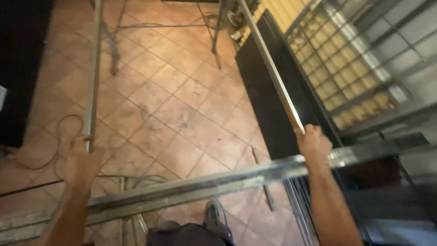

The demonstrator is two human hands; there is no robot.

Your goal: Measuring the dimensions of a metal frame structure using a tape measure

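Head view shows my left hand (82, 161) and right hand (314, 143) each clamped on a metal frame rail (273, 68), long axes running toward 12 o'clock.

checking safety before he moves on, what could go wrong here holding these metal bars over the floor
The left hand and right hand each grip just the end of a long metal bar, so one might slip or swing. Cables looping across the tiled floor look like a trip hazard. The far bar ends could strike the window grille.
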